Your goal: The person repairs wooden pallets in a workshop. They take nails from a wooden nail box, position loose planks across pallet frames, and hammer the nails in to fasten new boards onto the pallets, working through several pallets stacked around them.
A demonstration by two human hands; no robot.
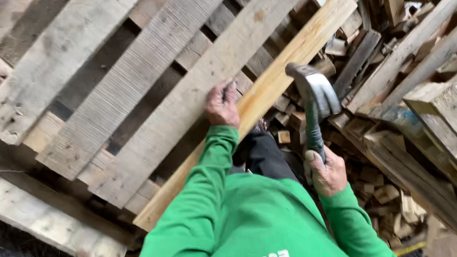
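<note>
The stiff, head-heavy hammer [314, 106] is gripped low on its handle by the right hand [327, 173]; the left hand [222, 105], fingers spread, is pressed on the rough, rigid pallet [176, 82].

This is a timber yard or pallet-breaking workshop, rough and crowded with used wood. A large wooden pallet [137, 93] of weathered grey slats leans across most of the space, one fresher yellow board [269, 83] along its edge. Behind and to the side, loose planks [432, 39] and broken pallet frames are stacked at all angles, and a heap of small offcut blocks [375, 186] covers the ground. The person in a green sweatshirt [252, 230] grips a claw hammer [315, 100], a tool that suits such a place.
</note>
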